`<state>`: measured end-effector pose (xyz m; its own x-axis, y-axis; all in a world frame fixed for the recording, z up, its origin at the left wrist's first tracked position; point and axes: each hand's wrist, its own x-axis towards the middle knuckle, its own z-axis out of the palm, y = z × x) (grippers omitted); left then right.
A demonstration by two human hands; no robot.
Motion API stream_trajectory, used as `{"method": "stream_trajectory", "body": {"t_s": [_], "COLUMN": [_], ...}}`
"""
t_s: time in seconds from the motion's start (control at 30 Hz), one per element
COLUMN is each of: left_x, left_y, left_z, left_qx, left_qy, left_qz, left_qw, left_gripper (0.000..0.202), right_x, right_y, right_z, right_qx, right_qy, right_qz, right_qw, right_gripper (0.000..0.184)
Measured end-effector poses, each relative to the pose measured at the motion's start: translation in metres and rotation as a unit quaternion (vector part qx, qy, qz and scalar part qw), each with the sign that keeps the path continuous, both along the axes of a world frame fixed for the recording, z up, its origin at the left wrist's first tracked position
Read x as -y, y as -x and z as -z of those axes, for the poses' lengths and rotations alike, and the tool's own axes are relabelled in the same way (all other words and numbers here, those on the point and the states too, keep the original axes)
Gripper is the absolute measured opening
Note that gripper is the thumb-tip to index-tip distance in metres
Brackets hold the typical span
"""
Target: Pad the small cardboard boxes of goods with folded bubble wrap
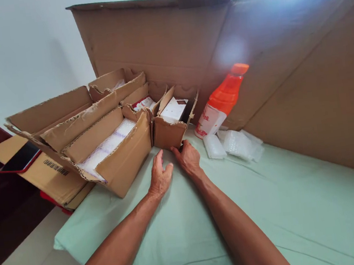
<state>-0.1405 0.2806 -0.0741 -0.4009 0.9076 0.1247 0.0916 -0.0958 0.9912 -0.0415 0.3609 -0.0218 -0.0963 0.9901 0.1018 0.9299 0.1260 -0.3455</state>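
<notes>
My right hand (189, 157) is at the lower front right corner of a small open cardboard box (169, 134). Its thumb lies by the front face and its curled fingers by the right side, gripping that corner. Inside this box sits a white carton (173, 110). Just left and in front, my left hand (160, 177) is open and holds nothing, thumb apart from the fingers, near the same box and a longer cardboard box (130, 158). That longer box holds bubble-wrapped items (109, 146). Behind it, another box section contains a red and white item (144, 103), partly hidden.
An orange-capped bottle (217, 105) leans beside bubble-wrap pouches (242, 144) on the green cloth (260, 221). Tall cardboard panels (299, 68) stand behind. A long open box (53, 112) is at back left. A phone (20, 158) lies on a flat carton (50, 175).
</notes>
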Motion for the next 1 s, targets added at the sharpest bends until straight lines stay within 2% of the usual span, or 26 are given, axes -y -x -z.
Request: {"method": "stream_trajectory", "body": {"t_s": [0.17,0.37,0.43,0.5,0.67,0.73,0.77,0.8,0.87,0.93,1.0], "left_x": [0.005,0.007,0.006,0.005,0.022,0.025,0.024,0.022,0.018,0.018,0.021], "left_y": [0.001,0.001,0.002,0.002,-0.001,0.002,0.004,0.006,0.009,0.01,0.008], "left_z": [0.001,0.002,0.0,-0.003,-0.017,-0.018,-0.017,-0.015,-0.012,-0.011,-0.013], "left_qx": [-0.035,-0.09,-0.112,-0.132,-0.161,-0.177,-0.203,-0.232,-0.296,-0.338,-0.357], "left_qy": [0.0,0.002,0.005,0.011,0.041,0.062,0.091,0.112,0.12,0.106,0.088], "left_qz": [-0.002,-0.011,-0.02,-0.022,0.003,0.006,-0.013,-0.007,0.004,0.019,0.021], "left_qw": [0.999,0.996,0.993,0.991,0.986,0.982,0.975,0.966,0.948,0.935,0.93], "left_gripper": [0.061,0.057,0.055,0.054,0.057,0.062,0.061,0.059,0.052,0.044,0.04], "right_x": [0.02,0.019,0.028,0.053,0.16,0.187,0.193,0.196,0.195,0.191,0.189], "right_y": [-0.024,-0.101,-0.126,-0.146,-0.182,-0.198,-0.21,-0.227,-0.273,-0.333,-0.398], "right_z": [0.005,-0.005,-0.005,-0.001,0.014,0.013,0.01,0.004,-0.015,-0.043,-0.077], "right_qx": [0.002,-0.002,-0.017,-0.029,-0.02,-0.018,-0.013,-0.004,0.021,0.037,0.038], "right_qy": [-0.039,-0.066,-0.08,-0.09,-0.074,-0.063,-0.062,-0.067,-0.094,-0.136,-0.182], "right_qz": [-0.075,-0.122,-0.147,-0.182,-0.214,-0.224,-0.215,-0.187,-0.087,0.029,0.118], "right_qw": [0.996,0.99,0.986,0.979,0.974,0.972,0.975,0.98,0.992,0.99,0.975], "right_gripper": [0.046,0.044,0.042,0.038,0.027,0.025,0.023,0.022,0.022,0.023,0.021]}}
